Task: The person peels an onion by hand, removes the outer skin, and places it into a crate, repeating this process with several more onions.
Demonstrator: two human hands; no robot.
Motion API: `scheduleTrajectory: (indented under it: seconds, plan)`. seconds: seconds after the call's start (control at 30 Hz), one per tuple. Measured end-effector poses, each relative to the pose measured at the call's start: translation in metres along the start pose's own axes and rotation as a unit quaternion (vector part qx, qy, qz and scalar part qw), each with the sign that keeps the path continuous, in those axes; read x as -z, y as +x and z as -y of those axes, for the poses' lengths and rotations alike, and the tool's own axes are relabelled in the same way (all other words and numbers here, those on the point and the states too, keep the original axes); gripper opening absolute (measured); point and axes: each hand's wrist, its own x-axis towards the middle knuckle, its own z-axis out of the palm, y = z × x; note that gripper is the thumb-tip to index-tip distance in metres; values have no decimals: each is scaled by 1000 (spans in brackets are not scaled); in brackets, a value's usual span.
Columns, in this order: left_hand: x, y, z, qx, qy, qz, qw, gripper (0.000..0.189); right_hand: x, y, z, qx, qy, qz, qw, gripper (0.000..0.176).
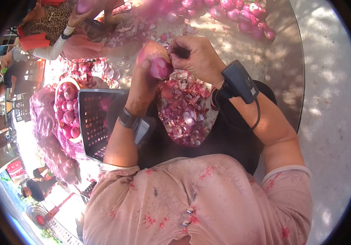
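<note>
A purple-red onion [160,68] is gripped in my left hand [141,83], with paler, loose-looking skin along its upper side. My right hand [198,57] is close beside the onion's right edge, its fingers curled together in a pinch. What those fingers hold, if anything, is too small to make out. Below both hands, between my dark-clad legs, lies a heap of red and purple onion peelings [185,112]. Dark devices are strapped to both of my wrists.
A dark plastic crate [81,122] stands by my left arm. Beyond it are a basket of onions [67,109] and purple mesh sacks [46,118]. More onions [245,18] lie on the ground ahead. Another person's hand [75,18] holds an onion at upper left. A fan [40,219] stands at lower left.
</note>
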Motion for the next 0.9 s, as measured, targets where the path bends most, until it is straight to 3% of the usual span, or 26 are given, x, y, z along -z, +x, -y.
scheduleTrajectory:
  seconds: [0.13,0.23,0.3,0.4,0.57,0.83,0.9]
  plan:
    - [8,1,1,25,-15,3,1000,67,-3,1,-5,-17,18,13,1000,17]
    - [1,1,-5,44,-30,2,999,66,-4,1,-4,33,48,-4,998,21]
    - [-1,-1,-6,52,-30,-18,998,66,-1,-1,1,-21,119,47,992,29]
    - [1,0,-5,47,-13,10,999,62,-1,-1,-2,-17,97,50,994,35]
    - [1,1,-3,9,25,53,998,61,-2,-2,1,-18,66,46,997,31]
    - [5,2,2,-23,57,37,997,66,-1,2,-10,-32,32,65,997,23]
    - [6,3,3,-23,51,29,998,67,-5,2,-10,2,134,-3,991,20]
